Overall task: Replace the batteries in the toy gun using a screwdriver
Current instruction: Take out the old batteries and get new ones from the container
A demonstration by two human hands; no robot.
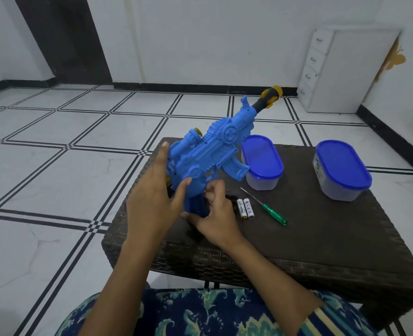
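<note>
left hand (152,190) on toy gun (208,151), batteries (245,209) beside

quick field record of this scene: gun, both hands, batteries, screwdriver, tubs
toy gun: blue, held tilted over the table, muzzle pointing up and away
left hand: straight fingers and thumb bracing the gun's rear
right hand: fingers curled at the grip's base
batteries: two, side by side on the table, right of the hands
screwdriver: green handle, lying untouched beside the batteries
containers: two, blue lids on
</note>
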